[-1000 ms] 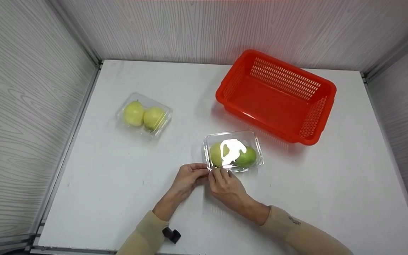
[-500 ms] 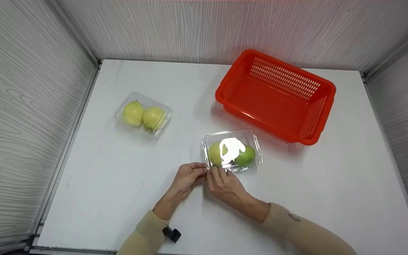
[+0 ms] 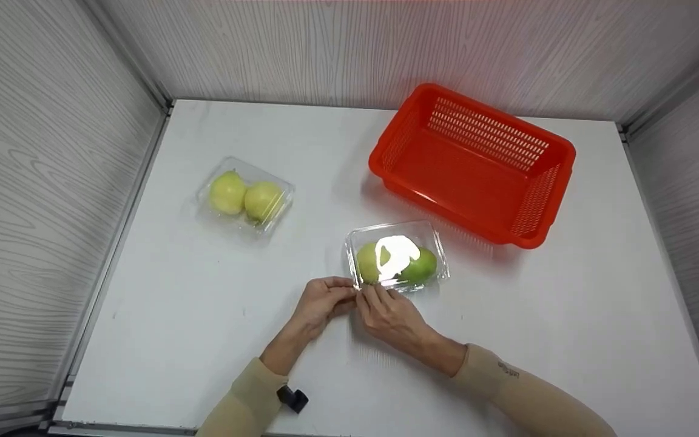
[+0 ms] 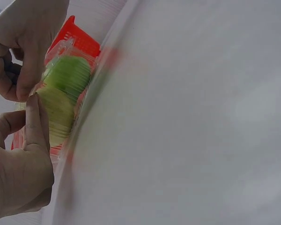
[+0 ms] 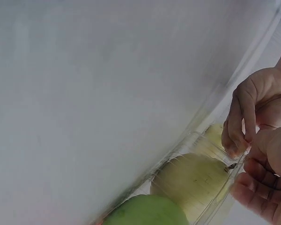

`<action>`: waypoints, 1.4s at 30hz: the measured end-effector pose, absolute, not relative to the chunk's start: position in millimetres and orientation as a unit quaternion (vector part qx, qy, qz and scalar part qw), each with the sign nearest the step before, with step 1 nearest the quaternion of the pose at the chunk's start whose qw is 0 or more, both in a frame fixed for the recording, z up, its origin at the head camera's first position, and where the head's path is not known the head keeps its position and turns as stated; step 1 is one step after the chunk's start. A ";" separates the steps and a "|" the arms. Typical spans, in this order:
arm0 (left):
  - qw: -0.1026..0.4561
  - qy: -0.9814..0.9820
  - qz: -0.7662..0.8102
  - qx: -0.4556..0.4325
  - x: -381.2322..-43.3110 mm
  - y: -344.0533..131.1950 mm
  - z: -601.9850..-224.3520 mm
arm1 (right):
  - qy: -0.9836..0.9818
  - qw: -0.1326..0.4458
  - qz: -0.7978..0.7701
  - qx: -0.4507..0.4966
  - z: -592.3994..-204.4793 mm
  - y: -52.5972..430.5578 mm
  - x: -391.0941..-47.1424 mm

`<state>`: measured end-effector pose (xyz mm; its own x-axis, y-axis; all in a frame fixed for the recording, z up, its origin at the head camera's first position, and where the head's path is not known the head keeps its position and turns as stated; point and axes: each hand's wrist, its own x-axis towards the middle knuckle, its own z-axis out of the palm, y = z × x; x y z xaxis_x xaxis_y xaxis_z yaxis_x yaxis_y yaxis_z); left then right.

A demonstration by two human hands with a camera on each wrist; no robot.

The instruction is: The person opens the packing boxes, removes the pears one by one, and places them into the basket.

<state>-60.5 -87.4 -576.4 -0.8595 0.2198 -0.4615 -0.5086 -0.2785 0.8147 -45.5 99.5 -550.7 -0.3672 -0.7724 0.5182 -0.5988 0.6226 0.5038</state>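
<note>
A clear plastic clamshell box (image 3: 413, 232) lies in the middle of the table, with a yellowish pear (image 3: 366, 264) and a rounder green fruit (image 3: 425, 267) inside. Its lid lies over the fruit, with bright glare on top. At the near left corner, my left hand (image 3: 316, 306) pinches the rim between thumb and fingers. My right hand (image 3: 389, 318), right beside it, grips the near edge with bent fingers. In the right wrist view, the pear (image 5: 192, 180) shows its dark stem through the plastic near the fingertips. Fingers partly hide the pinched rim.
Back right stands a red perforated basket (image 3: 465, 176) with nothing in it. A second clear box (image 3: 222, 164) holding two yellow pears (image 3: 263, 200) sits at the left. Pale wood-grain walls (image 3: 301, 54) border the white table (image 3: 204, 340) at the back and both sides.
The clear box and both hands have shifted very slightly away from the person. Both hands keep the same hold at the near left corner.
</note>
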 end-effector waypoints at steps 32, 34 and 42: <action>0.238 0.553 0.790 -0.117 -63.0 -93.3 -571.1 | -0.800 0.357 -0.136 0.464 -545.0 108.9 -52.9; 0.239 0.551 0.792 -0.114 -62.7 -93.2 -571.9 | -0.798 0.359 -0.132 0.466 -545.7 109.5 -52.9; 0.240 0.557 0.786 -0.124 -62.7 -91.1 -571.6 | -0.797 0.364 -0.134 0.464 -546.1 107.9 -52.5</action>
<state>-62.7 -91.1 -571.6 -0.8538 0.2387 -0.4627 -0.5157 -0.2651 0.8148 -52.5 107.9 -546.1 -0.3060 -0.8361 0.4553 -0.6414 0.5344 0.5504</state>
